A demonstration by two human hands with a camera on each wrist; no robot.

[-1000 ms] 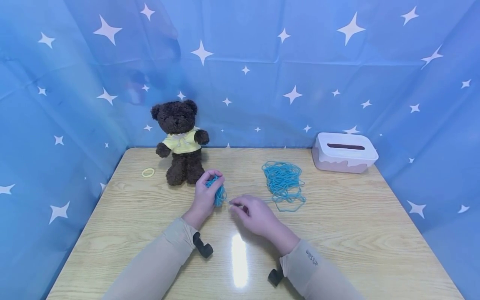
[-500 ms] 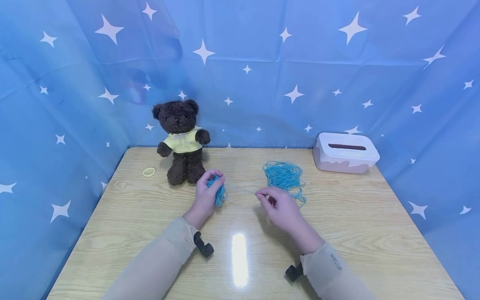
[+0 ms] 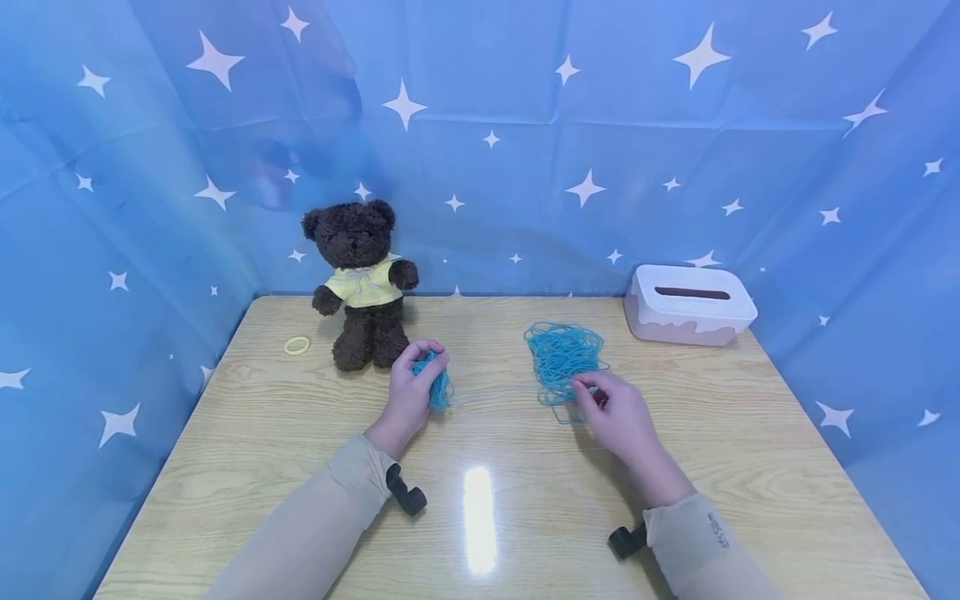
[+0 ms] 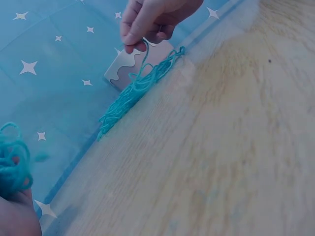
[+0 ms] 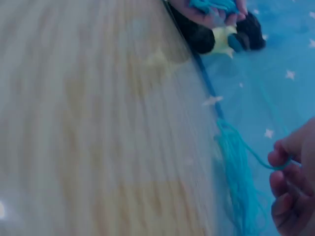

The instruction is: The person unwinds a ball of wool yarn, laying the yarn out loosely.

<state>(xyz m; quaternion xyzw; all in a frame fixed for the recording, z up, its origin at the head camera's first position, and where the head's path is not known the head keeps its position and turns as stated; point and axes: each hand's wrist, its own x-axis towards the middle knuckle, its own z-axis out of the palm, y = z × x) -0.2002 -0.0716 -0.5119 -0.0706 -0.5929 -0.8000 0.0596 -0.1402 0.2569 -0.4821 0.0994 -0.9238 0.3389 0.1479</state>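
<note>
My left hand (image 3: pixel 412 387) grips a small bundle of blue yarn (image 3: pixel 438 390) in front of the teddy bear. The same bundle (image 4: pixel 14 164) shows at the left edge of the left wrist view. Over the near side of a loose yarn pile (image 3: pixel 564 354), my right hand (image 3: pixel 618 414) pinches a single strand between thumb and fingertips. In the right wrist view that strand (image 5: pixel 256 158) runs from the pile (image 5: pixel 236 182) to the right fingers. A faint line of yarn leads from the bundle towards the right.
A brown teddy bear (image 3: pixel 356 287) in a yellow top stands at the back left. Beside it lies a pale yellow ring (image 3: pixel 297 345). At the back right is a white and pink tissue box (image 3: pixel 690 305). A blue star-patterned curtain (image 3: pixel 495 217) surrounds the wooden table (image 3: pixel 720 417).
My right hand has moved right from beside the left hand to the yarn pile, still pinching yarn. The left hand stays in place with its bundle.
</note>
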